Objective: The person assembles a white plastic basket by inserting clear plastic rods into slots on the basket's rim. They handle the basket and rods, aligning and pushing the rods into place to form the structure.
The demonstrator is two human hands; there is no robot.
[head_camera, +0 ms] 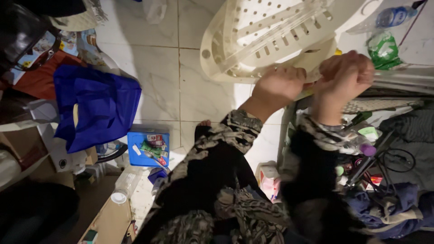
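Two hands are raised: the left hand point(276, 87) and the right hand point(346, 74), fingers of both closed on one long pale bar point(402, 77). The bar lies horizontally, running rightward, just beside one white perforated plastic basket point(253, 36).

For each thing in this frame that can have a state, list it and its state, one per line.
left hand: closed in a fist around a thin pale rod
right hand: closed in a fist on the same rod
pale rod: held level, its end reaching right
white plastic chair: tipped over on the tiled floor
blue fabric bag: slumped, lying open
blue box: open, small packets inside
clear bottle: lying on its side, capped
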